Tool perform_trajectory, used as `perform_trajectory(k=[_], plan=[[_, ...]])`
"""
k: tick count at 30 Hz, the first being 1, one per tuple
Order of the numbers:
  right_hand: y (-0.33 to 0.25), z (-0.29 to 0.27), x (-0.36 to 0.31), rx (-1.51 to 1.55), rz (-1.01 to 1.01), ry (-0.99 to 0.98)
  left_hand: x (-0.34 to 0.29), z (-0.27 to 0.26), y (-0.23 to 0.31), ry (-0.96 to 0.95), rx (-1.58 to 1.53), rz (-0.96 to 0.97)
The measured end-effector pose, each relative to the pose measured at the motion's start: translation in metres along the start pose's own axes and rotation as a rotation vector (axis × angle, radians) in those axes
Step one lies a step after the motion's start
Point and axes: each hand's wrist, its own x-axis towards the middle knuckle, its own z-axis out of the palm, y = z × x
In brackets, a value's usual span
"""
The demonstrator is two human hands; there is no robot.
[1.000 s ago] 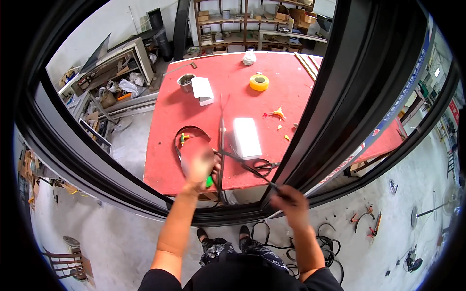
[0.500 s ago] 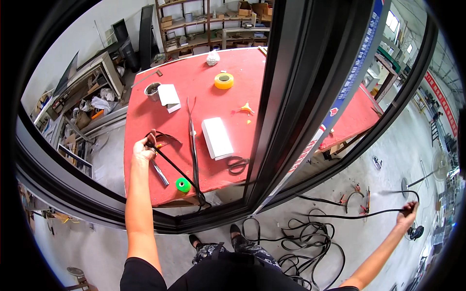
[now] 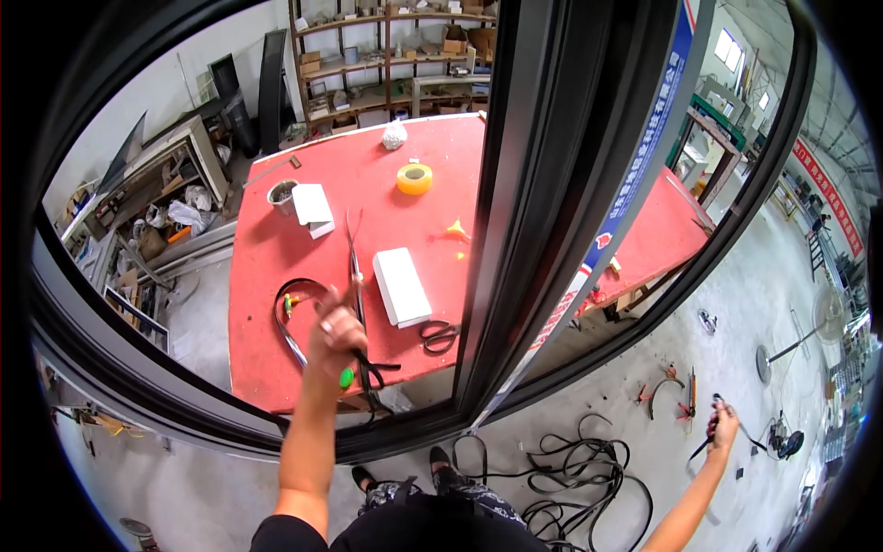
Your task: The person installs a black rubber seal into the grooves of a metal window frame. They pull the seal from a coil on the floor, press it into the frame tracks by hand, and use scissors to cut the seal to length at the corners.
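My left hand is raised over the near edge of the red table, blurred by motion. Its lower fingers are curled on a black rubber strip, which hangs down to the black frame's bottom rail; one finger points up. Out to the right, my right hand is closed round another length of black strip above the floor. Between me and the table stands the large black window frame, with a blue-and-white tape along its upright.
On the red table lie white boxes, scissors, a yellow tape roll, a green spool and a metal cup. Tangled black strip covers the floor beside my feet. Pliers and a fan are farther right.
My left hand has swung right and nearer the upright, bringing the strip's end along. My right hand has come down and inward with its strip. The view has shifted slightly.
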Motion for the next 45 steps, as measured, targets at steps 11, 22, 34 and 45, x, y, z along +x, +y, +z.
perform_trajectory(k=[11,22,34,45], plan=[[-0.140,0.202,-0.225,-0.014,-0.133,-0.952,-0.009,0.027,-0.171,0.110,0.722,-0.720],[-0.148,0.220,-0.315,0.081,-0.188,-0.984,0.011,0.077,-0.107,0.125,0.443,-0.137],[-0.102,0.176,-0.315,0.110,-0.202,-0.651,0.026,0.107,-0.022,0.107,0.682,0.200],[-0.075,0.140,-0.266,-0.102,-0.334,-0.232,0.030,0.101,0.016,0.242,1.036,0.335]])
